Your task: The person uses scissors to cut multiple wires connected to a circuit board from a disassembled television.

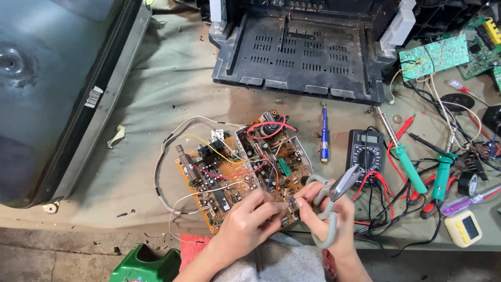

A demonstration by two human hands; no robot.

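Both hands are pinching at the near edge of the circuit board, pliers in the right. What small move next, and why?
Probably steady the circuit board with the left hand, since it lies loose on the cloth, while the right hand works; its pliers point away.

The workbench (pixel 172 89) is covered with a grey-green cloth. Directly on it lie an orange circuit board (pixel 235 167), a black plastic housing (pixel 305 49), a blue-handled screwdriver (pixel 324 137), a black multimeter (pixel 365 154), two green-handled soldering irons (pixel 412 167), a tape roll (pixel 468 184) and a large picture tube (pixel 47 89).
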